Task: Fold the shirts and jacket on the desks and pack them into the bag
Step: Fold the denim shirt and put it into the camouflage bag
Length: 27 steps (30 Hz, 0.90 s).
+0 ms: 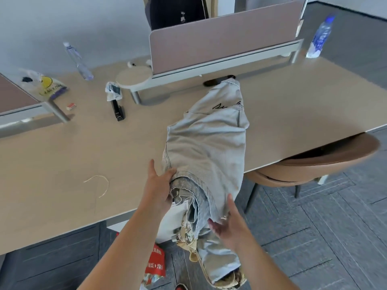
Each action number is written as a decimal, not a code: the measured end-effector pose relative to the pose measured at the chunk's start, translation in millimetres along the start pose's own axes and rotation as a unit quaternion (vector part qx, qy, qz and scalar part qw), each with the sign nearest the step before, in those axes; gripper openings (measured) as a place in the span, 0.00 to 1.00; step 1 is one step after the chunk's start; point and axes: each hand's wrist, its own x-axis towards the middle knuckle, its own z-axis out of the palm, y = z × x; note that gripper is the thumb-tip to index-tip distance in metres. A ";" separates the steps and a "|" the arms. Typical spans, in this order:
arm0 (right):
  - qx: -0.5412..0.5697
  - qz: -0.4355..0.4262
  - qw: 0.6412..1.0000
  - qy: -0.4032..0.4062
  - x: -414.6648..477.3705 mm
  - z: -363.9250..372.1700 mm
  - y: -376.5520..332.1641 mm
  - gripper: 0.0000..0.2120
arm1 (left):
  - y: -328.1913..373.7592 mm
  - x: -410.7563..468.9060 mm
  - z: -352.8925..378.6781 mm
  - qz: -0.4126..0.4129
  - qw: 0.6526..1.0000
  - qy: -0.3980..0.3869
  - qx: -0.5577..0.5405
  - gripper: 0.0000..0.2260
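The jacket (206, 147) is lying across the desk (62, 164) at centre frame, its lower part hanging over the near edge. The left hand (158, 189) is gripping the folded left edge, fingers curling over the cloth. The right hand (230, 225) is pinching the hem at lower centre, thumb lying on top, fingers reaching underneath. A red bag (156, 262) is sitting on the floor below. A stapler (118, 111) is lying at upper left.
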 end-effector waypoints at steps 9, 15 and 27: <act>0.050 -0.043 0.997 -0.037 8.4 10.7 -23.6 0.18 | 22.7 -4.4 5.9 -0.019 0.997 0.003 0.080 0.07; -0.132 -0.063 0.988 0.055 -24.1 -5.8 -64.0 0.11 | 36.0 -21.3 -1.5 -0.107 0.974 -0.038 0.196 0.05; -0.075 -0.071 0.988 0.117 -40.2 71.8 -159.0 0.17 | 101.6 12.4 25.4 -0.067 0.991 0.048 0.101 0.04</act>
